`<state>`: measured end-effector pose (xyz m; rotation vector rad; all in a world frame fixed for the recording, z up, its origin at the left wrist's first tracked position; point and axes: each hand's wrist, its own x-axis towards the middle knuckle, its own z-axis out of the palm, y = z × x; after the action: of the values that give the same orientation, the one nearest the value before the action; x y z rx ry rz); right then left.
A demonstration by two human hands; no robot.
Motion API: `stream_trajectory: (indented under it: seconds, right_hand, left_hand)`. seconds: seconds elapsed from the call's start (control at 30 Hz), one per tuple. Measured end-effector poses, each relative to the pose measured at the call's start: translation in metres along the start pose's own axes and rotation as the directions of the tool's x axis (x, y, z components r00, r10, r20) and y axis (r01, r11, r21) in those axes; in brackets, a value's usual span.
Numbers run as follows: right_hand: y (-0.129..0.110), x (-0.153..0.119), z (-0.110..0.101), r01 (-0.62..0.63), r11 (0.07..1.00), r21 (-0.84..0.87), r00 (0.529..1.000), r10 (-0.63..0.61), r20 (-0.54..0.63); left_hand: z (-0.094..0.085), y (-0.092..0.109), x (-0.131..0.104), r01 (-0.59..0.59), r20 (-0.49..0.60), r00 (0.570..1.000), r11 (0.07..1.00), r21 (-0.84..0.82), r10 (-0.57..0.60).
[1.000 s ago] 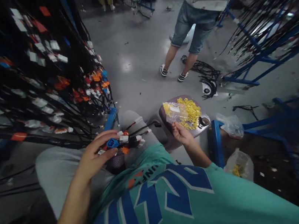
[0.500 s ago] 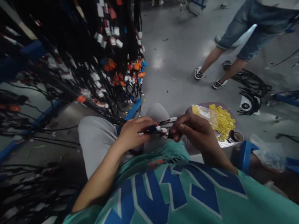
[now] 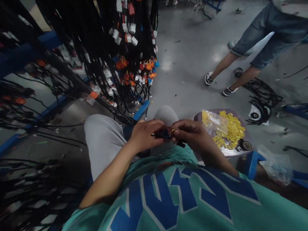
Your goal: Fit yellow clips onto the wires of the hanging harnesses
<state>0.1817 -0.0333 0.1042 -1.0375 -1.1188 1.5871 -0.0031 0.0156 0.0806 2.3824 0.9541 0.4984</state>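
Both my hands are together in front of my belly, fingertips so close I honestly can't tell if they're touching. My left hand [image 3: 147, 135] has its back facing up, fingers bent and reaching across toward the other one. My right hand [image 3: 193, 136] is doing a pinch, thumb against index finger. Left forearm [image 3: 113, 171] slants in from my side, right forearm [image 3: 219, 157] angles in too, just looks shorter from up here. Wrists pretty much straight.
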Motion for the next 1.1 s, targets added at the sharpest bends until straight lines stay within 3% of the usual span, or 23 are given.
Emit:
stream_trajectory:
  seconds: [0.43,0.53,0.67,0.83,0.93,1.1]
  right_hand:
    - [0.005,0.000,0.000,-0.025,0.991,0.130,1.000,0.027,-0.011]
    - [0.003,-0.003,0.001,0.001,0.999,0.042,0.998,0.001,-0.059]
    - [0.000,-0.006,0.002,0.083,0.976,-0.199,0.990,-0.103,-0.094]
    - [0.001,-0.002,0.004,0.286,0.775,-0.563,0.936,-0.353,-0.010]
    - [0.005,0.002,0.004,0.333,0.722,-0.607,0.921,-0.388,0.043]
    - [0.012,0.006,0.002,0.286,0.770,-0.570,0.945,-0.327,0.032]
  left_hand:
    - [0.002,0.006,0.001,0.085,-0.066,0.994,0.996,-0.009,-0.085]
    - [0.002,0.008,0.001,0.098,-0.077,0.992,0.995,0.006,-0.097]
    - [0.001,0.011,0.003,0.090,-0.085,0.992,0.996,-0.007,-0.090]
    - [0.003,0.011,0.002,0.096,-0.093,0.991,0.995,0.020,-0.094]
    - [0.004,0.011,0.002,0.093,-0.097,0.991,0.995,0.046,-0.088]
    - [0.005,0.013,0.003,0.096,-0.083,0.993,0.991,0.093,-0.088]
